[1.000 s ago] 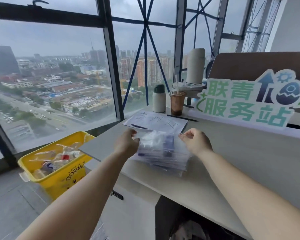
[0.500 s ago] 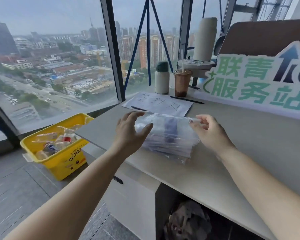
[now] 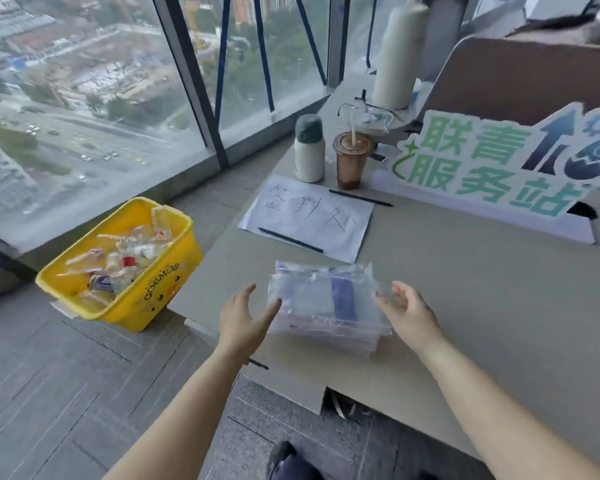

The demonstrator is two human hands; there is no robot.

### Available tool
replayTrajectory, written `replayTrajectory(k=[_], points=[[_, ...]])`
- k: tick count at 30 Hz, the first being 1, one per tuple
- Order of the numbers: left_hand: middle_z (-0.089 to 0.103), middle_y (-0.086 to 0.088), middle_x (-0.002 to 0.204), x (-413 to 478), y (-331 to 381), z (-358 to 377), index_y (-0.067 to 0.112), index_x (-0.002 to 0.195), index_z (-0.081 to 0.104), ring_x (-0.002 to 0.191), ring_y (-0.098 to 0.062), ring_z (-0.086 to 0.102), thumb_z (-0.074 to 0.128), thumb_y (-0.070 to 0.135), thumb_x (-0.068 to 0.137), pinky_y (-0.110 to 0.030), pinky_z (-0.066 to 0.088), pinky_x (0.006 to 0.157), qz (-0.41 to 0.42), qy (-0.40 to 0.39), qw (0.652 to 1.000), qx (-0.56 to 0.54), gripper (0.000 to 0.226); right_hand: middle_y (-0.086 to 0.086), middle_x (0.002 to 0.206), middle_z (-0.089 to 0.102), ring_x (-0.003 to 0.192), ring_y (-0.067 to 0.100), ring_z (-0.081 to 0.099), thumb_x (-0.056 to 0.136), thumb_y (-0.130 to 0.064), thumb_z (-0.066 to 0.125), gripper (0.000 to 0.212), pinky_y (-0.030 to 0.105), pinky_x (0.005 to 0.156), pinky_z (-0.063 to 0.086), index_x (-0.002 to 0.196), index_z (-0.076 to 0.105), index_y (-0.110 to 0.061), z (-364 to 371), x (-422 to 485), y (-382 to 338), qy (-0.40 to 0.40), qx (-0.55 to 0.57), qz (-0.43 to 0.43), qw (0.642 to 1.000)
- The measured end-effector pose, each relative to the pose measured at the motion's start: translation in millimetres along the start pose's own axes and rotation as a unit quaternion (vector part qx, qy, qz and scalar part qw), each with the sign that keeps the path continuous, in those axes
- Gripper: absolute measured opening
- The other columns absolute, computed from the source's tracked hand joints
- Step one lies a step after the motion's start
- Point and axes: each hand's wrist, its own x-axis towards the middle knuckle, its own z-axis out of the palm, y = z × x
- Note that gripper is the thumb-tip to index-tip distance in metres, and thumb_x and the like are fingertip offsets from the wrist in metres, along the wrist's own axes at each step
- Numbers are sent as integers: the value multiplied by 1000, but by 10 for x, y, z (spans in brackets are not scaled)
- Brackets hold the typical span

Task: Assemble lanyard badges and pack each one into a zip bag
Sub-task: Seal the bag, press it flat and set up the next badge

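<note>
1. Stack of clear plastic zip bags (image 3: 326, 306), each holding a badge with blue-purple parts. It lies flat on the pale grey bench (image 3: 482, 289), near its front-left corner.
2. Left hand (image 3: 243, 320): open, fingers straight and spread, palm turned toward the stack's left edge, thumb at that edge. It grips nothing; whether it touches the stack cannot be told.
3. Right hand (image 3: 406, 310): open, fingers loosely extended, fingertips at the stack's right edge. It holds nothing; whether it touches is likewise unclear.
4. White paper sheet with black handwritten characters (image 3: 309, 216): just behind the stack.
5. Thin black pen (image 3: 290, 240): on the sheet's near edge, between sheet and stack.
6. Second thin black pen (image 3: 361, 197): behind the stack, past the sheet's far corner.
7. White bottle with dark green cap (image 3: 309, 150): upright, well behind the stack.
8. Clear plastic cup of brown drink with straw (image 3: 351, 161): beside the bottle, well behind the stack.
9. Green-and-blue cut-out sign (image 3: 499, 164): standing behind and right of the stack.
10. Yellow plastic basket of small clear packets (image 3: 153, 292): on the floor, left of the stack.
</note>
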Motion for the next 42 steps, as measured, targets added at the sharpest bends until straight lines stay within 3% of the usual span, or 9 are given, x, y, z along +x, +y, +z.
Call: replayTrajectory(k=[6, 9, 15, 21, 26, 32, 35, 38, 42], points=[[27, -10, 153, 275, 85, -38, 12, 148, 20, 140, -25, 26, 58, 62, 80, -42, 26, 114, -57, -136, 989, 34, 93, 1, 143, 43, 128, 17, 44, 76, -44, 72, 83, 33, 107, 35, 142, 32, -13, 193, -10, 44, -3, 65, 123, 990], [30, -12, 150, 357, 149, 24, 9, 148, 20, 137, -27, 31, 59, 62, 79, -44, 29, 112, -57, -164, 983, 54, 95, 3, 139, 47, 123, 18, 49, 79, -37, 73, 76, 29, 100, 38, 139, 35, -10, 235, 31, 60, 10, 93, 140, 986], [39, -11, 135, 395, 293, 239, 11, 138, 35, 125, -26, 40, 63, 63, 74, -42, 35, 107, -80, -158, 982, 60, 87, -5, 123, 49, 107, 12, 50, 83, -29, 70, 57, 24, 87, 38, 130, 40, -15, 209, 136, 56, -23, 105, 128, 986], [49, 3, 116, 366, 450, 296, 15, 126, 41, 103, -18, 51, 79, 52, 66, -33, 46, 89, -171, -115, 977, -48, 79, 0, 113, 59, 99, 16, 59, 81, -25, 73, 47, 29, 86, 48, 116, 43, -18, 170, 321, 94, -94, 131, 148, 976], [51, 2, 111, 299, 632, 305, 14, 130, 39, 98, -18, 54, 82, 43, 67, -32, 49, 84, -196, -94, 971, -102, 82, -10, 88, 56, 78, 5, 56, 84, -15, 70, 37, 17, 60, 43, 111, 44, -16, 38, 466, 22, -138, 147, 134, 970], [53, 3, 116, 455, 936, 184, 19, 126, 42, 100, -16, 53, 80, 40, 71, -26, 42, 79, -149, -51, 979, -133, 70, 0, 106, 59, 88, 10, 57, 84, -18, 69, 38, 20, 67, 44, 116, 47, -14, -114, 662, -257, -135, 132, 81, 979], [55, 2, 121, 742, 1118, 65, 20, 129, 44, 102, -15, 53, 79, 40, 72, -25, 40, 80, -116, -44, 982, -143, 70, 2, 117, 54, 104, 16, 53, 84, -22, 69, 50, 25, 85, 40, 127, 46, -10, -160, 860, -516, -109, 126, 56, 985], [45, 6, 122, 1134, 1295, -51, 17, 136, 36, 103, -13, 46, 74, 39, 78, -25, 36, 83, -89, -48, 984, -143, 73, 5, 131, 48, 116, 19, 48, 86, -24, 66, 57, 27, 91, 36, 135, 41, -9, -139, 1128, -752, -75, 117, 38, 990], [44, -1, 138, 1778, 1401, -137, 15, 144, 28, 115, -19, 48, 72, 40, 80, -30, 41, 95, -70, -69, 987, -128, 82, 8, 132, 48, 106, 16, 47, 87, -22, 64, 55, 26, 86, 35, 135, 40, -8, 47, 1512, -989, -27, 119, 49, 991]])
